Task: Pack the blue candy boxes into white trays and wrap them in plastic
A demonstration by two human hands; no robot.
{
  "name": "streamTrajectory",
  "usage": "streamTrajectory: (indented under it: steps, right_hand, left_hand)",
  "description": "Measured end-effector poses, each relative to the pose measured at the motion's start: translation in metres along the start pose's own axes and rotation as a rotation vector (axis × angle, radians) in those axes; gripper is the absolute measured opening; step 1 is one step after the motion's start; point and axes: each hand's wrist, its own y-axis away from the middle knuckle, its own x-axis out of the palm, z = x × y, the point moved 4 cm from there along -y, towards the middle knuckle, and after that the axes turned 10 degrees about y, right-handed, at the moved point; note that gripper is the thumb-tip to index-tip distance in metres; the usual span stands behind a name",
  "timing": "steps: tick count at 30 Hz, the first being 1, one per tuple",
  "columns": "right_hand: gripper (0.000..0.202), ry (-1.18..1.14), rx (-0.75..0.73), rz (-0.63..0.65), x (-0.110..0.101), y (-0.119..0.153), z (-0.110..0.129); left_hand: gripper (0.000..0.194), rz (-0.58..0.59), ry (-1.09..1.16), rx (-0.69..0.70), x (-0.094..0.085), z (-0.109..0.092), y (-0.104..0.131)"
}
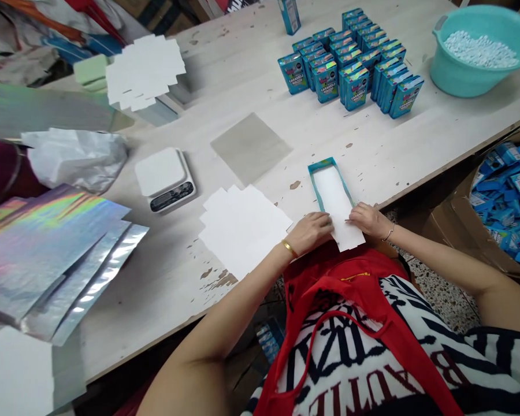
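A half-folded cardboard box (333,193) lies at the table's front edge, white inside. Its far end and long sides stand up, blue along the rim, while the near end is flat and juts past the edge. My left hand (311,231) has its fingers closed on the left side of the box. On the right side, my right hand (367,221) pinches the wall with bent fingers. Just left of my left hand lie white die-cut cardboard sheets (242,228). Beyond the box rests a greyish square sheet (251,147).
Several filled-looking blue candy boxes (327,81) stand in rows, near a turquoise tub (459,75) of white pieces. A white scale (167,179), stacked white sheets (147,66) and shiny holographic sheets (52,254) are leftward. A carton (459,231) of blue packs stands right, below table height.
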Motion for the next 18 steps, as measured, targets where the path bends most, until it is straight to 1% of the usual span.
streamTrajectory:
  steps: [3,6,9,11,13,16,18]
  right_hand:
    - [0.027,-0.003,-0.113,-0.025,0.003,0.010,0.001]
    - [0.034,-0.037,-0.240,-0.055,-0.001,0.025,-0.003]
    - [0.044,-0.074,-0.261,-0.012,-0.001,0.033,-0.007]
    - [0.042,-0.115,-0.222,-0.007,-0.001,0.032,-0.006]
    - [0.033,-0.189,-0.143,-0.048,-0.001,0.025,-0.004]
    - [0.024,-0.320,0.058,-0.144,-0.002,0.012,-0.001]
    - [0.022,-0.385,0.197,-0.194,-0.002,0.006,0.002]
  left_hand:
    - [0.028,-0.126,0.058,-0.004,0.015,0.002,-0.001]
    - [0.029,-0.250,0.082,-0.033,0.020,0.001,-0.004]
    - [0.028,-0.336,0.116,-0.095,0.023,-0.001,-0.010]
    - [0.023,-0.403,0.184,-0.140,0.023,-0.002,-0.011]
    - [0.020,-0.457,0.290,-0.152,0.024,-0.002,-0.010]
    - [0.029,-0.498,0.454,-0.124,0.024,-0.001,-0.003]
    - [0.036,-0.515,0.515,-0.124,0.023,-0.001,-0.002]
